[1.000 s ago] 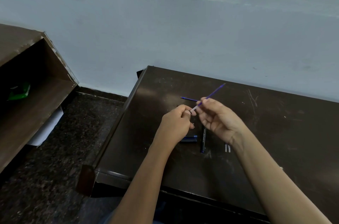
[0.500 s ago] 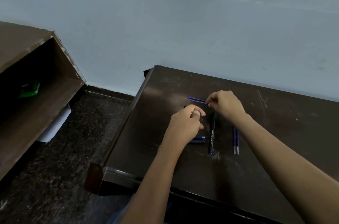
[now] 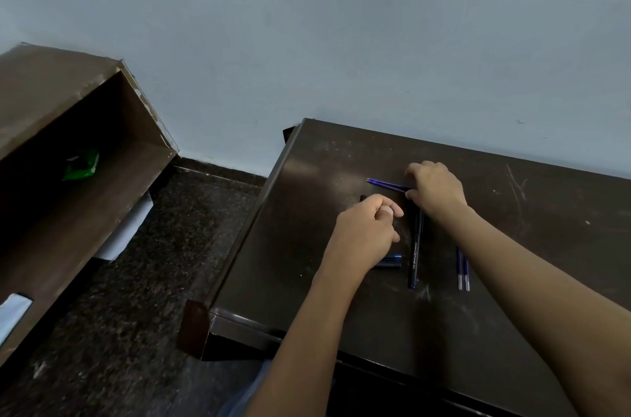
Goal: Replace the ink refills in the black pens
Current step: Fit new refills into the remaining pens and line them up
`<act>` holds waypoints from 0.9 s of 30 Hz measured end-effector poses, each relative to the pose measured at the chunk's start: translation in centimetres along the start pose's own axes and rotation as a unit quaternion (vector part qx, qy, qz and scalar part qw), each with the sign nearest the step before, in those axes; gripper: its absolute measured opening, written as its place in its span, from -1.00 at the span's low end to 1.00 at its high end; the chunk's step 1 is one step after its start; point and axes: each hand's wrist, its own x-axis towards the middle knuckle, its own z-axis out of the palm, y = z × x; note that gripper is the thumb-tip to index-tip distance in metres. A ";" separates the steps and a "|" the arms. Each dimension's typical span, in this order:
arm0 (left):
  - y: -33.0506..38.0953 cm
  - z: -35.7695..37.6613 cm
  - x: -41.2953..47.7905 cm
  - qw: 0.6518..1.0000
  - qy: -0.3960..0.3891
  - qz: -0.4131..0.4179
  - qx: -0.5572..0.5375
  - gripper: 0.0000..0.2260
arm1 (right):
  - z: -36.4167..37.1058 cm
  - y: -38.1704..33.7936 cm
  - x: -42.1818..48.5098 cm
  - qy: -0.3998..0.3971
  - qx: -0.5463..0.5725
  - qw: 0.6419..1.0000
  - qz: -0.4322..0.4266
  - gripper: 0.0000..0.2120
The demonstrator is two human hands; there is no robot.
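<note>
On the dark table (image 3: pixel 512 331), my left hand (image 3: pixel 365 232) is closed around a black pen part whose end (image 3: pixel 362 198) pokes out past the knuckles. My right hand (image 3: pixel 435 189) rests further back, its fingertips pinching the near end of thin blue refills (image 3: pixel 386 183) that lie flat on the table. A whole black pen (image 3: pixel 415 252) lies between the hands, pointing towards me. Two more blue refills (image 3: pixel 462 268) lie side by side to its right, partly under my right forearm. A dark blue-tipped pen piece (image 3: pixel 389 261) sits just under my left wrist.
The table's left edge (image 3: pixel 259 229) drops to a dark speckled floor (image 3: pixel 136 297). A brown open shelf (image 3: pixel 68 143) with a green packet (image 3: pixel 80 165) stands to the left. A pale wall (image 3: pixel 341 58) runs behind the table.
My right hand has lowered the blue refill from mid-air onto the table, beside the one lying there. My left hand has stayed closed in place. The camera view shifted left.
</note>
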 end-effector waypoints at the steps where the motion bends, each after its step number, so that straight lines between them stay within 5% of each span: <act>1: 0.0 0.0 0.0 1.000 -0.002 0.001 0.004 -0.75 | 0.0 0.0 0.2 -0.006 0.004 1.000 -0.003 -0.70; 27: 0.1 -0.1 0.2 1.000 -0.002 -0.001 0.021 -0.75 | 1.1 -0.2 1.8 -0.010 0.046 0.999 0.018 -0.71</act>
